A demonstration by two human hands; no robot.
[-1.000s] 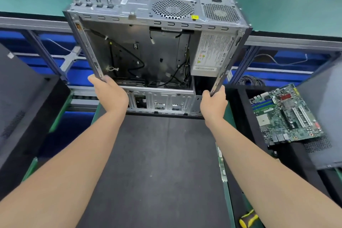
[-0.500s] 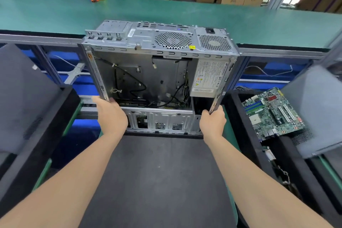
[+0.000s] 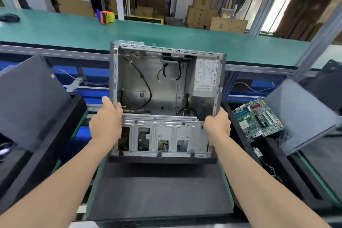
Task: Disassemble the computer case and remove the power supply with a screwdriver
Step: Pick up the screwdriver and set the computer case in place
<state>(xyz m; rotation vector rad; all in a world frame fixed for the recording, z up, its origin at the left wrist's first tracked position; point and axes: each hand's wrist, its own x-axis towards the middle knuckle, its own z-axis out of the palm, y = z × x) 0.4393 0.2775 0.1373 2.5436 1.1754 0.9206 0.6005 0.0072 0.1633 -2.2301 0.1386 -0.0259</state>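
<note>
Unfortunately the white label (image 3: 204, 72) on the power supply (image 3: 207, 88), in the upper right corner of the computer case (image 3: 162, 96), was too fine to read. Both hands gripped the open case of ribbed sheet metal, the left hand (image 3: 106, 122) curled round its left rim, the right hand (image 3: 218, 124) round its right rim, at the far end of a black foam mat (image 3: 157, 190). A green motherboard (image 3: 259, 118) lay at the right.

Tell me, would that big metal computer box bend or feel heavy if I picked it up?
Probably stiff: the computer case is folded sheet metal, and it looks square while the left hand and right hand grip its side edges. Likely heavier on the right, where the power supply sits. The loose black cables inside would probably flop about.
</note>
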